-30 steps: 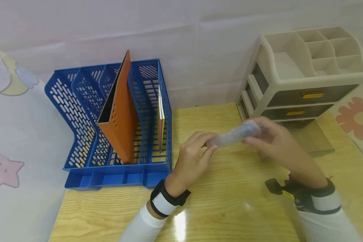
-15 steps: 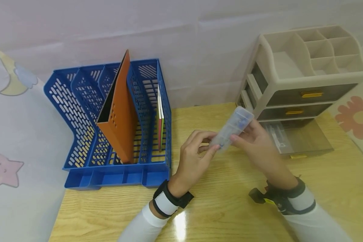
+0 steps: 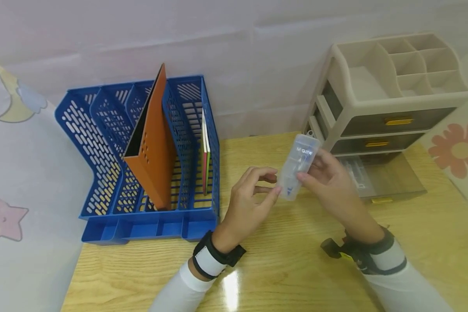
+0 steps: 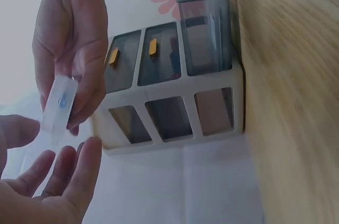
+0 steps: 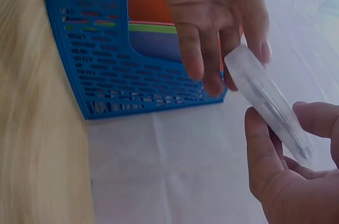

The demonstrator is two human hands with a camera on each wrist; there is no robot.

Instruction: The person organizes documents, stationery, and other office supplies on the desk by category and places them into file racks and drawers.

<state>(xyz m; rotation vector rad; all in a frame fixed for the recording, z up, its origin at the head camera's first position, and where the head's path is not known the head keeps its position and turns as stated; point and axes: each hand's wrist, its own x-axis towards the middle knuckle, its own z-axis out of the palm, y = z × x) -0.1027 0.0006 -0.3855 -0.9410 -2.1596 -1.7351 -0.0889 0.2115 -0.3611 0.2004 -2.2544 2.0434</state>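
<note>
A small translucent plastic case with white lettering and something blue inside is tilted above the table. My right hand pinches it by its right side, thumb in front and fingers behind. To its left is my left hand, fingers spread and loosely bent. The left thumb tip lies right by the lower end of the case; whether it touches, I cannot tell. In the left wrist view the case is seen edge-on in the right hand. The right wrist view has the left fingers apart beside the end of the case.
A blue file rack at left holds an orange folder and thin booklets. A cream drawer unit stands at back right. Its bottom drawer is pulled out, with clear items inside. A wall sheet is behind.
The right hand has moved left and the case has swung from nearly level to more upright, its lettering now facing the camera. The left hand's hold on the case's end has loosened.
</note>
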